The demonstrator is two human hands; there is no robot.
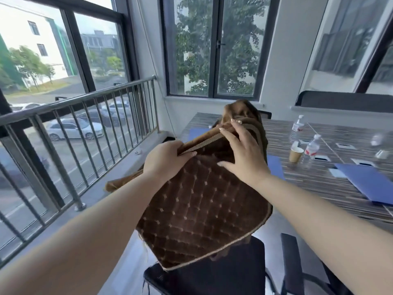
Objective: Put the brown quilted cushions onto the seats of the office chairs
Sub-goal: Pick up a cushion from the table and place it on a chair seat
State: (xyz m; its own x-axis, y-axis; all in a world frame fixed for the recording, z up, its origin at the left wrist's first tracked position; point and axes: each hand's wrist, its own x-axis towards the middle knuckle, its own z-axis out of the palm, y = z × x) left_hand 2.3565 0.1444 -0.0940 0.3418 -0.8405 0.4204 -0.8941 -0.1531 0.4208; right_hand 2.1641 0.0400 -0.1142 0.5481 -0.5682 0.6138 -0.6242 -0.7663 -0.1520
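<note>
Left hand (164, 159) grips the upper edge of the brown quilted cushion (200, 209), thumb curled over its beige piping. Right hand (242, 152), just beside it, lies on the quilted face with fingers spread and fingertips hooked over the same edge. The cushion hangs tilted below both hands, held in the air, its lower corner above the black office chair (223, 277). Beyond stands a striped table (319, 184) carrying water bottles (311, 150), a paper cup (296, 153) and blue folders (370, 182); a metal railing (85, 133) runs at left.
</note>
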